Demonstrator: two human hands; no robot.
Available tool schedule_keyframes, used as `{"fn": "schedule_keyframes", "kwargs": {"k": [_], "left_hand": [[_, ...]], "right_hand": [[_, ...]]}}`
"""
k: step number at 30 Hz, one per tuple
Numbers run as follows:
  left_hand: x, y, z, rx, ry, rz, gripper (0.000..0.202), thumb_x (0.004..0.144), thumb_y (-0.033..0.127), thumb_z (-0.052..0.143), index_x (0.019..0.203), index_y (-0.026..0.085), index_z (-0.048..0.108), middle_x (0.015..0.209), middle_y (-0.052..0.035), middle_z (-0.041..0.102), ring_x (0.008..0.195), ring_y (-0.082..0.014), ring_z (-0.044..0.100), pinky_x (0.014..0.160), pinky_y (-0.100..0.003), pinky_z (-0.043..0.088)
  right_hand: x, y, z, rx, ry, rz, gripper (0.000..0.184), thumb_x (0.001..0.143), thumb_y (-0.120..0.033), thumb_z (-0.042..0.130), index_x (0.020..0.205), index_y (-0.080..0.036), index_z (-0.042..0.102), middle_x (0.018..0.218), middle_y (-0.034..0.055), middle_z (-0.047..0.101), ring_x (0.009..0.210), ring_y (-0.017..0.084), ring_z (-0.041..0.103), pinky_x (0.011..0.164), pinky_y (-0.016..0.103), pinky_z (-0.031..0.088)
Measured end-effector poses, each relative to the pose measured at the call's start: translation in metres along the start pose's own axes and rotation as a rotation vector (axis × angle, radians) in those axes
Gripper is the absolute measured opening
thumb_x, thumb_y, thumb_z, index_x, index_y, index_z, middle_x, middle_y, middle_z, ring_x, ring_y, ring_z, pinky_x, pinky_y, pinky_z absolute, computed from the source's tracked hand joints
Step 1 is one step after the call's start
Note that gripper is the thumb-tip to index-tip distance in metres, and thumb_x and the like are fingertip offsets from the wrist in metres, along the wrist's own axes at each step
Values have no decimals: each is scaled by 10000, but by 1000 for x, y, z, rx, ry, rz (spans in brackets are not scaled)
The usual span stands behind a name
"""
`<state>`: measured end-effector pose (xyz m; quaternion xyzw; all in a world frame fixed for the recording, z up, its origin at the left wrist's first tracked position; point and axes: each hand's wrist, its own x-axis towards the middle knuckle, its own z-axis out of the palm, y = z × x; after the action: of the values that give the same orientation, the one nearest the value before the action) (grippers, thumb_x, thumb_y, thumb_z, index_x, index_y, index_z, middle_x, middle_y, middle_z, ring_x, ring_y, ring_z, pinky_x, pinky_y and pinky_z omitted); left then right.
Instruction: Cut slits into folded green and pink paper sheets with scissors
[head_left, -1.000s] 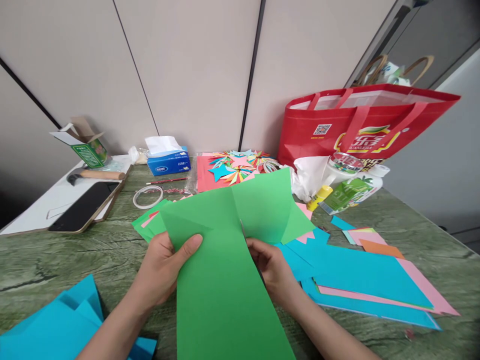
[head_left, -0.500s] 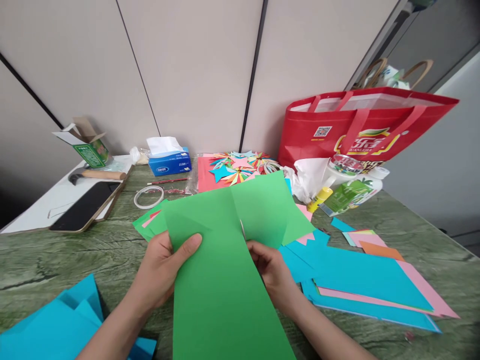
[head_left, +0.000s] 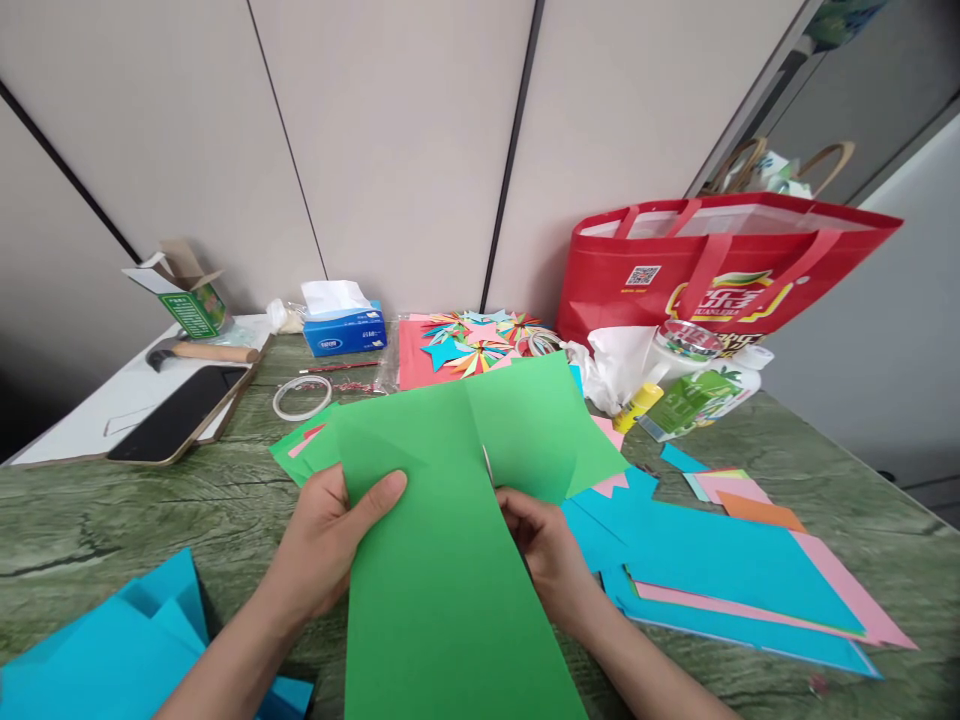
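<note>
Clock directions from the middle of the sheet.

- Sheet, large, bright-green paper [head_left: 450, 580]: centre, raised above the table, slit partway, upper-right flap standing apart.
- Left hand [head_left: 330, 535], nine o'clock: closed on the sheet's edge, thumb in front, fingers behind.
- Right hand [head_left: 544, 550], three o'clock: fingers curled; grip hidden by paper, contents cannot be told. Thin metallic blade [head_left: 487, 466] just above, in the slit.
- Folded blue paper [head_left: 105, 640]: between eight and nine.
- Flat blue sheets [head_left: 735, 560]: three.
- White tape ring [head_left: 300, 416]: ten.
- Yellow glue stick [head_left: 637, 408]: two.
- Blue cardboard tissue box [head_left: 343, 332]: eleven.
- Red carrier bag [head_left: 675, 275]: between one and two.
</note>
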<state>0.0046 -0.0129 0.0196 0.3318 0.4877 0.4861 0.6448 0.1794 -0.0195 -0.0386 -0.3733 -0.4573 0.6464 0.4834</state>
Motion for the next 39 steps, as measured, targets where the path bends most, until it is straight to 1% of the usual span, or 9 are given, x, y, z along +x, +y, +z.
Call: {"fn": "schedule_keyframes", "kwargs": {"k": [5,11,14,17,20,24,29,33,39], "left_hand": [[0,1,0,15,-7,4,189,584,259,730,711,138,658,594,-66,711,450,-183,635,462,-287,540],[-1,1,-1,37,-20,3,203,606,276,715,743,140,655,608,-63,712,467,-188,640,469,-289,540],[-1,-1,-2,44,-38,12,182,624,269,705,746,144,653,633,-57,717,488,-184,645,480,-286,543],[0,-3,-5,52,-64,15,151,649,262,689,750,157,652,643,-42,718,506,-179,648,489,-282,546],[1,-4,-7,75,-83,20,138,670,272,671,758,168,653,646,-30,718,532,-180,653,497,-279,546],[1,-6,-9,148,-104,25,133,680,287,661,739,168,657,638,-28,715,532,-175,650,485,-260,537],[-4,-4,-7,143,-87,26,150,659,297,677,745,174,668,664,-36,719,544,-185,651,490,-275,539],[-7,-1,-1,123,-47,23,160,628,299,699,710,164,673,624,-44,711,511,-183,641,469,-266,531],[-6,-1,-3,131,-66,10,158,639,304,690,718,169,669,610,-37,706,514,-182,641,484,-275,534]], "right_hand": [[1,1,1,40,28,35,197,512,-186,765,672,-170,651,635,-14,693,537,120,597,512,200,458],[2,-1,3,63,49,29,266,440,-136,800,670,-165,670,589,-29,678,528,102,582,499,166,449],[2,0,2,92,62,56,220,471,-175,793,649,-162,665,594,-23,680,510,98,579,480,162,446],[1,2,2,108,69,67,193,507,-210,779,651,-166,658,575,-20,674,522,113,593,494,179,460],[1,3,1,56,27,19,243,496,-180,784,703,-172,655,623,-10,687,580,134,615,550,201,476],[1,3,-2,-37,-13,-51,255,546,-188,759,771,-183,638,715,9,702,658,159,632,609,231,483],[0,0,-3,-86,-3,-77,242,555,-226,752,753,-166,626,705,20,702,628,166,631,576,239,483],[0,-1,-1,-60,-11,-61,198,590,-233,733,748,-171,631,709,15,702,621,160,631,573,237,484],[0,2,0,-11,10,-64,165,586,-245,736,689,-170,632,666,3,694,550,138,609,545,230,485]]}}
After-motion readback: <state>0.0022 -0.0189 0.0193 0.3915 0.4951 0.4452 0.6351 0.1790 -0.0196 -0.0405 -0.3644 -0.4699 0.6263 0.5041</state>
